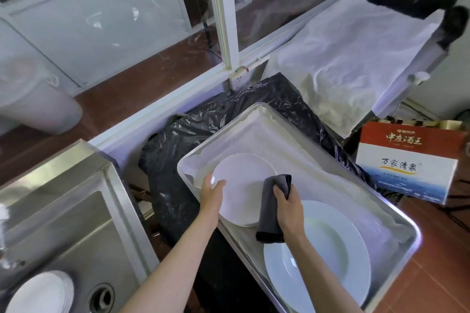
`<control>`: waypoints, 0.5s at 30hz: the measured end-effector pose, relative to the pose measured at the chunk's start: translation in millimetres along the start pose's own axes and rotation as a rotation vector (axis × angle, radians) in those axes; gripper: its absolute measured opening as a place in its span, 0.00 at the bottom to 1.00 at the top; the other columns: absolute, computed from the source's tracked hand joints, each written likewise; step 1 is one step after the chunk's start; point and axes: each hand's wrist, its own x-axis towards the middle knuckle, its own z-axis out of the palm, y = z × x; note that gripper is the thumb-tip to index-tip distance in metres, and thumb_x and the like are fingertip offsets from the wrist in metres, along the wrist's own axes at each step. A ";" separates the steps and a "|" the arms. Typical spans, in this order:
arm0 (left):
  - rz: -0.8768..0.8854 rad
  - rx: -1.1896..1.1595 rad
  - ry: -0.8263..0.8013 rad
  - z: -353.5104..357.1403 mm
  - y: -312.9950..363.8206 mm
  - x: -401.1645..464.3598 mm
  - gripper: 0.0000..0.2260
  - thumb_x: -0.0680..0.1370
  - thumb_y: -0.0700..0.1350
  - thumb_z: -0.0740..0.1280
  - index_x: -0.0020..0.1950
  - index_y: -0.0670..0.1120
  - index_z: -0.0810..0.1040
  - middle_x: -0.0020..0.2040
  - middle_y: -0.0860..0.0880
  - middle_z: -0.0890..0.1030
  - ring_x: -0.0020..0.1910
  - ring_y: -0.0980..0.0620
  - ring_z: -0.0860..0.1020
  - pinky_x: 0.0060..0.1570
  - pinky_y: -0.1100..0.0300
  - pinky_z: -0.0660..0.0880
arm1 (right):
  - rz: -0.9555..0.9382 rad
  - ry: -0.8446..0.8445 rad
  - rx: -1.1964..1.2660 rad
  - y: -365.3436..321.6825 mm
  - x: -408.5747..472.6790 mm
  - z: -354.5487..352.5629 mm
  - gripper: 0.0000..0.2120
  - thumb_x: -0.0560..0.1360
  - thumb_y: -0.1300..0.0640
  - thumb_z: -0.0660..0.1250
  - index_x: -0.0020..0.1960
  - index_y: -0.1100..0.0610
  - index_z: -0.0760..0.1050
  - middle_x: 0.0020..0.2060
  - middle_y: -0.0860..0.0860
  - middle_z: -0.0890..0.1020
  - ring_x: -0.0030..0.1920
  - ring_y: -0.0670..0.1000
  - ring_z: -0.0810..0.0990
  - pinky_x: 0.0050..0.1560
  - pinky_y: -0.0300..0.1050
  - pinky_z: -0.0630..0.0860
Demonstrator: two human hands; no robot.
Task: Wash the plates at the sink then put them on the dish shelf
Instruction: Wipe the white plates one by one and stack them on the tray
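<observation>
Plate [241, 190]: round, white, glossy; over the mesh-lined metal tray [396, 256].
Left hand [212, 192]: fingers curled on the plate's left rim.
Right hand [288, 207]: grips a dark grey cloth [270, 208] against the plate.
Nearby: larger white plate [330, 249] in the tray; plate stack [40, 292] in the steel sink [76, 223].
Obstruction: black plastic bag [178, 150] between sink and tray.

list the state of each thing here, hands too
left hand: grips the small plate's rim
right hand: grips the cloth
cloth: bunched, hanging onto the small plate
small plate: in the tray, held
large plate: flat in the tray, not held
tray: lined with white mesh
plate stack: in the sink
sink: drain open, no standing water seen
box: shut, beside the tray
</observation>
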 end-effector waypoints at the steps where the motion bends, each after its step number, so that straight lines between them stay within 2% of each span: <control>1: -0.010 0.017 -0.008 -0.8 -0.4 0.5 0.26 0.84 0.43 0.65 0.82 0.52 0.63 0.77 0.49 0.68 0.73 0.46 0.69 0.66 0.51 0.67 | 0.002 0.002 0.001 -0.2 0.0 0.5 0.08 0.85 0.51 0.62 0.58 0.55 0.74 0.48 0.47 0.80 0.51 0.55 0.79 0.50 0.51 0.71; 6: -0.045 0.124 -0.109 -7.5 -3.3 7.8 0.31 0.83 0.47 0.66 0.84 0.54 0.58 0.80 0.50 0.66 0.77 0.45 0.66 0.73 0.48 0.65 | 0.026 0.021 0.015 -1.1 -3.9 0.5 0.08 0.85 0.50 0.62 0.57 0.54 0.74 0.48 0.48 0.80 0.52 0.55 0.78 0.51 0.52 0.71; 10: -0.132 0.191 -0.269 -22.7 5.7 7.3 0.37 0.81 0.53 0.68 0.85 0.60 0.50 0.82 0.55 0.61 0.81 0.46 0.60 0.79 0.43 0.58 | -0.031 0.091 0.050 -4.1 -18.4 0.7 0.06 0.84 0.51 0.63 0.56 0.54 0.75 0.47 0.47 0.80 0.52 0.55 0.79 0.51 0.53 0.73; 11: -0.127 0.204 -0.303 -29.2 5.4 5.5 0.38 0.80 0.55 0.69 0.85 0.60 0.51 0.82 0.56 0.61 0.81 0.47 0.60 0.80 0.44 0.57 | -0.057 0.103 0.068 -6.0 -25.2 1.8 0.06 0.84 0.51 0.63 0.55 0.53 0.75 0.47 0.48 0.81 0.52 0.55 0.80 0.52 0.54 0.74; 13: -0.034 0.211 -0.330 -42.3 5.9 -7.0 0.35 0.77 0.57 0.69 0.83 0.59 0.60 0.81 0.58 0.63 0.80 0.52 0.62 0.80 0.46 0.58 | -0.101 0.103 0.112 -8.6 -39.7 6.3 0.04 0.83 0.51 0.64 0.53 0.51 0.76 0.47 0.49 0.82 0.52 0.55 0.80 0.54 0.56 0.76; 15: 0.099 0.159 -0.297 -55.5 5.6 -28.0 0.27 0.82 0.50 0.66 0.81 0.54 0.66 0.76 0.61 0.67 0.77 0.57 0.65 0.79 0.51 0.61 | -0.125 0.059 0.171 -13.0 -57.4 15.6 0.02 0.82 0.51 0.67 0.52 0.48 0.78 0.48 0.50 0.83 0.52 0.54 0.82 0.55 0.56 0.77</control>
